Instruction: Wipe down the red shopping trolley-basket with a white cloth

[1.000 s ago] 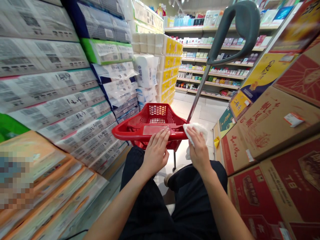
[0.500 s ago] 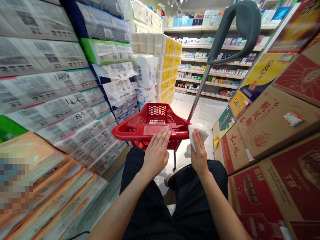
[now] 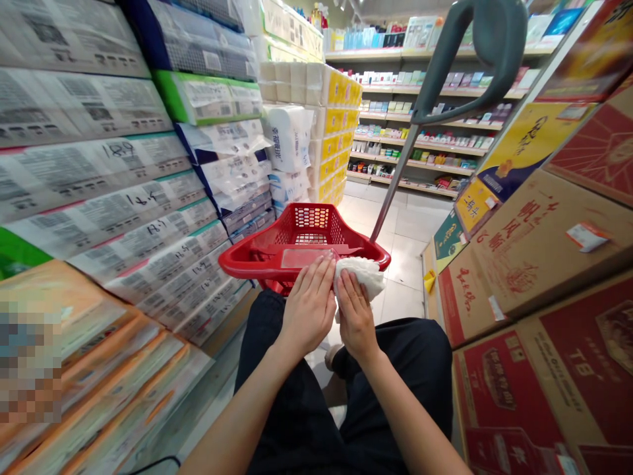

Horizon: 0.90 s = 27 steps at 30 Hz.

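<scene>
A red plastic shopping basket with a long grey pull handle stands in front of my knees. My left hand grips its near rim, fingers close together over the edge by the pale label plate; the thumb's underside is hidden. My right hand holds a crumpled white tissue under its fingers. It presses the tissue against the right part of the near rim, right beside my left hand.
Stacked packs of paper goods rise on the left, with orange packs lower down. Cardboard cartons line the right. Toilet-roll packs and stocked shelves stand behind the basket, across the white floor.
My right hand has slid left along the rim with the tissue, from the basket's right corner to beside my left hand. My left hand has stayed on the rim.
</scene>
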Each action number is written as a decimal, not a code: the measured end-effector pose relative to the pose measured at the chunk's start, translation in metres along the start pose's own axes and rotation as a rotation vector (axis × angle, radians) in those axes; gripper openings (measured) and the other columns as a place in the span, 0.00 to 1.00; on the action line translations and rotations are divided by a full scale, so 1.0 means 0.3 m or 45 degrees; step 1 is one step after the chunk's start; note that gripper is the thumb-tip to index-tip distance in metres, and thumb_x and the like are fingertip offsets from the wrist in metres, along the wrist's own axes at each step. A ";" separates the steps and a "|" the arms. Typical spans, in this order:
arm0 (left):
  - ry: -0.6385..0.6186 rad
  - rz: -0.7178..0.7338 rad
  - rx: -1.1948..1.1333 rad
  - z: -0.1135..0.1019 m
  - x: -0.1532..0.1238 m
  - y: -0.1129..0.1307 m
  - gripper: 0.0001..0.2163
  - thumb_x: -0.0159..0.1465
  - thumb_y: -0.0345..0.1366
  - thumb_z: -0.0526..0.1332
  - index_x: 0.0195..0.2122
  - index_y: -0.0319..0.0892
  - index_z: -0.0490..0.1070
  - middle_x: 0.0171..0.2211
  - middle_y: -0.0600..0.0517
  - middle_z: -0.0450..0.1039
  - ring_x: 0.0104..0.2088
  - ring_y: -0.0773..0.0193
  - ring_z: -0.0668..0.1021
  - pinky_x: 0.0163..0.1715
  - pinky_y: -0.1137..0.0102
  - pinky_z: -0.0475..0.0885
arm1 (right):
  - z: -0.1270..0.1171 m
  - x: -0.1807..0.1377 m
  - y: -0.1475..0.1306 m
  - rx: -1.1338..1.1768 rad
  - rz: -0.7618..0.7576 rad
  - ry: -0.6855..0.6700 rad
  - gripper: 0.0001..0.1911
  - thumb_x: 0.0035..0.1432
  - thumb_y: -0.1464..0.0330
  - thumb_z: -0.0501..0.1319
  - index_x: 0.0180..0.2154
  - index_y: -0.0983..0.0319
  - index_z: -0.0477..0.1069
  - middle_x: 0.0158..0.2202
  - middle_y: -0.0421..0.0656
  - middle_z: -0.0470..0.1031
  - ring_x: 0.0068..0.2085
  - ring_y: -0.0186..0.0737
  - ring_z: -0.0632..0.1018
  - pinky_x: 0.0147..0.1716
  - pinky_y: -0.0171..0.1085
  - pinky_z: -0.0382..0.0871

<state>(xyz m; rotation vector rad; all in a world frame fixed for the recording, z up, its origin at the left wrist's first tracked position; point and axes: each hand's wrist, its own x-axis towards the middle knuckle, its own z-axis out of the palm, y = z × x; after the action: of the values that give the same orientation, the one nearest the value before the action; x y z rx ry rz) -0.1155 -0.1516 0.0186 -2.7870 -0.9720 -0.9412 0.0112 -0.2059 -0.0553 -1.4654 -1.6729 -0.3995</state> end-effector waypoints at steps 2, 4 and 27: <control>0.003 0.007 -0.021 -0.001 0.000 -0.002 0.27 0.67 0.31 0.49 0.68 0.39 0.50 0.68 0.47 0.54 0.68 0.59 0.57 0.67 0.59 0.52 | -0.028 -0.006 0.050 -0.048 -0.029 0.003 0.34 0.65 0.76 0.46 0.69 0.52 0.42 0.67 0.43 0.57 0.68 0.43 0.57 0.67 0.53 0.53; 0.000 0.007 -0.029 -0.003 0.000 -0.002 0.26 0.68 0.32 0.48 0.68 0.39 0.49 0.68 0.47 0.53 0.68 0.59 0.57 0.67 0.60 0.52 | -0.070 0.002 0.111 -0.055 0.007 0.066 0.33 0.65 0.75 0.46 0.68 0.52 0.44 0.67 0.43 0.56 0.68 0.44 0.56 0.67 0.55 0.52; -0.014 0.005 -0.024 0.004 0.000 -0.010 0.25 0.72 0.42 0.46 0.67 0.38 0.50 0.68 0.46 0.54 0.68 0.59 0.56 0.66 0.60 0.51 | -0.154 0.105 0.074 -0.010 0.055 0.022 0.29 0.65 0.75 0.48 0.66 0.57 0.54 0.65 0.46 0.62 0.67 0.43 0.61 0.66 0.53 0.51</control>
<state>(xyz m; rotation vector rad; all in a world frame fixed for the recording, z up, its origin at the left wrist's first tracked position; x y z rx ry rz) -0.1167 -0.1489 0.0173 -2.8114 -0.9638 -0.9398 0.0511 -0.2128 -0.0107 -1.4970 -1.6247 -0.3944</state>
